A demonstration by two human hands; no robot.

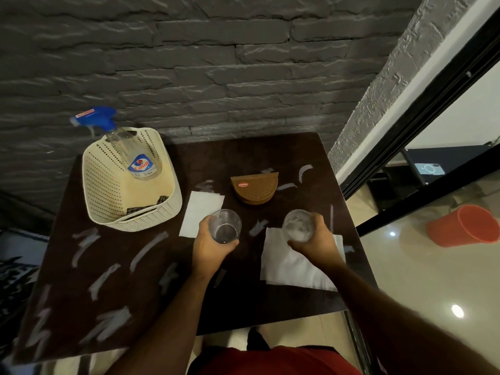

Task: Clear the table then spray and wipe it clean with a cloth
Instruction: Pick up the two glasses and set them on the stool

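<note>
**Two glasses held over a marked table**

A person stands at the near edge of a dark brown table (pixel 113 293) that is pushed against a grey stone wall (pixel 189 63). Each hand holds one clear glass. The left hand (pixel 209 246) has its fingers and thumb curled around the left glass (pixel 225 226), which is upright and looks almost empty. The right hand (pixel 315 239) grips the right glass (pixel 298 226) in the same way, from the side; this glass has a whitish, cloudy look inside. I cannot tell if the glasses touch the table or are lifted a little above it.

Under the right hand lies a white napkin (pixel 292 269), partly unfolded. A second white napkin (pixel 200 209) lies flat just beyond the left glass, beside a cream perforated basket (pixel 108 196). The basket stands at the far left part of the table. Inside it a spray bottle (pixel 135 158) with a blue trigger head leans toward the far corner, and a dark striped cloth (pixel 147 205) lies on the bottom near the front wall.

Between the two napkins, further from the person, stands a brown half-round holder (pixel 255 189). Pale chalky streaks (pixel 147 250) are spread over much of the tabletop.

On the shiny floor to the right, well apart from the table, an orange bucket (pixel 468 226) lies on its side.
</note>
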